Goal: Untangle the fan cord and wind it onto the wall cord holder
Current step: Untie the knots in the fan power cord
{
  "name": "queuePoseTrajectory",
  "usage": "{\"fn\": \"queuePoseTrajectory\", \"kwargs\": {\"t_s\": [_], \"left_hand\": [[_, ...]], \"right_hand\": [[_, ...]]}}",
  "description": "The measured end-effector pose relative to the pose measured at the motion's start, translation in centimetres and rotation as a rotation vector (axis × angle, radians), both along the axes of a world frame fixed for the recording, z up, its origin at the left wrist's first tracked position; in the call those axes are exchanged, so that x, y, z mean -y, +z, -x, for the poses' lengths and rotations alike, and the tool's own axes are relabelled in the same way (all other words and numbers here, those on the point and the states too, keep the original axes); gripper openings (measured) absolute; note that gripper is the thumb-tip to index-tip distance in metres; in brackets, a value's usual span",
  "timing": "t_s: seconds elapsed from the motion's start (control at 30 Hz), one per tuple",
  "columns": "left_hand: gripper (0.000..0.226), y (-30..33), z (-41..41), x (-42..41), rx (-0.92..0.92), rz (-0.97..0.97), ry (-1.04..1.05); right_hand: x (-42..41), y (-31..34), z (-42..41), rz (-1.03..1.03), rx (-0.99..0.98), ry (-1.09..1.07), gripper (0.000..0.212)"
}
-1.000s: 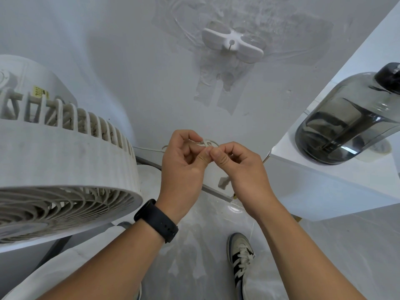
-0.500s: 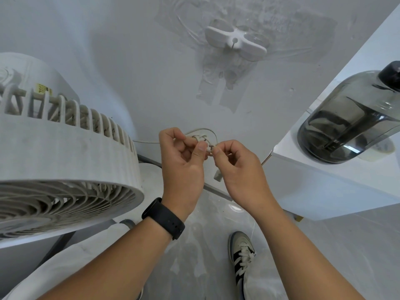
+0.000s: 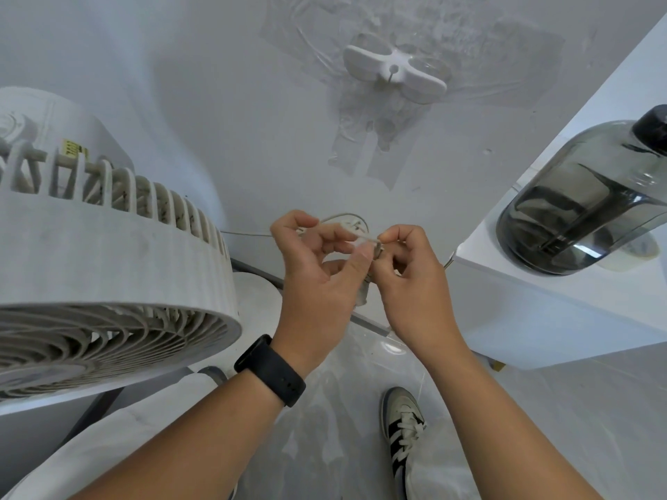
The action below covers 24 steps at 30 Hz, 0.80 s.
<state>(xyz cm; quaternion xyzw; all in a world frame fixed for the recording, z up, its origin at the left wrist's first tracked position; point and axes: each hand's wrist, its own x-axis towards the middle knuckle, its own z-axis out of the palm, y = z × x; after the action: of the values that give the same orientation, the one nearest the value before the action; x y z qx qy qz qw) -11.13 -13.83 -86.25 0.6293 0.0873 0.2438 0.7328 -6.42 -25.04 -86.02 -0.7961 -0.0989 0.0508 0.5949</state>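
Nearest, at the bottom edge: a black-and-white striped sneaker (image 3: 402,425) on the glossy grey floor (image 3: 563,420), with a pale trouser leg to the lower left. Two bare forearms rising from the bottom, a black wristband (image 3: 270,369) on the left one.

Higher up, mid-frame: left hand (image 3: 317,279) and right hand (image 3: 415,283) close together, almost touching. Left grip closed on the fan cord (image 3: 346,220), thumb and curled fingers pinching a knotted bunch of the thin whitish wire. Right grip likewise closed on the same cord, thumb and forefinger pinching a short straight stretch just beside the left thumb. A small loop of cord arching above the knuckles; a thin strand running off leftward toward the fan; a pale piece hanging down between the two hands, too hidden to name.

To the left: a large white fan (image 3: 108,283), ribbed guard dusty, yellow label on the back housing. To the right: a white counter (image 3: 541,304) carrying a smoky grey jug (image 3: 584,207) with a black cap.

Farthest: white wall cord holder (image 3: 393,70) stuck to the pale wall (image 3: 180,84) well above the hands, bare of any cord, ringed by patches of clear tape.
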Motion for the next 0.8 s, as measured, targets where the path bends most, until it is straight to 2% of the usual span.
{"fn": "queuePoseTrajectory", "kwargs": {"t_s": [0.07, 0.17, 0.23, 0.5, 0.67, 0.8], "left_hand": [[0.041, 0.0, 0.0, 0.1, -0.076, -0.081, -0.005], [0.016, -0.2, 0.0, -0.2, -0.15, -0.209, 0.01], [0.007, -0.4, 0.0, -0.5, -0.165, -0.282, 0.003], [0.01, -0.2, 0.1, -0.6, -0.11, -0.338, 0.019], [0.011, -0.6, -0.2, -0.3, -0.085, -0.335, 0.094], [0.013, -1.4, 0.0, 0.0, -0.062, -0.3, 0.113]], "right_hand": [[0.2, 0.3, 0.1, -0.027, 0.024, -0.006, 0.02], [0.0, 0.8, 0.4, -0.01, 0.056, 0.025, 0.018], [0.0, 0.8, 0.5, 0.006, 0.058, 0.036, 0.017], [0.5, 1.2, 0.7, 0.049, 0.064, 0.089, 0.013], [0.2, 0.9, 0.7, 0.033, 0.005, 0.047, 0.023], [-0.1, 0.7, 0.6, 0.061, -0.008, -0.038, 0.021]]}}
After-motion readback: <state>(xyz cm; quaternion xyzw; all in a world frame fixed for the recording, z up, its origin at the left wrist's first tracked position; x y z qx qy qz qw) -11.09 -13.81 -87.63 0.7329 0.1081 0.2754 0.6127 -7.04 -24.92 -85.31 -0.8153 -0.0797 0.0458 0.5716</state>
